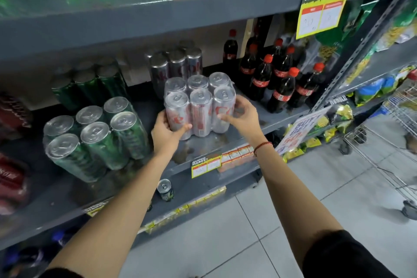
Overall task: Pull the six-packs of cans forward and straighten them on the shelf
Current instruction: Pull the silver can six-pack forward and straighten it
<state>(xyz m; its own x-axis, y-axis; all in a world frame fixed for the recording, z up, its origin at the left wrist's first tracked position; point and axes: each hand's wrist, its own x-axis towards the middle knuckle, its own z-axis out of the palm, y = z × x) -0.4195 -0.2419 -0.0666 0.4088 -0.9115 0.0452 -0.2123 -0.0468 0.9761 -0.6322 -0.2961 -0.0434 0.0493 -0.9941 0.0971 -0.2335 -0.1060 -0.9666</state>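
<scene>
Even, fairly bright overhead light glints off the can tops just above the left hand [168,130] and right hand [242,117], shadow pools deep behind them under the upper shelf [158,13], and wide-angle bowing and blur smear the far left edge.

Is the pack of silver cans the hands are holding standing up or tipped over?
Standing up. All six round tops of the silver six-pack face upward, and its base sits on the shelf.
</scene>
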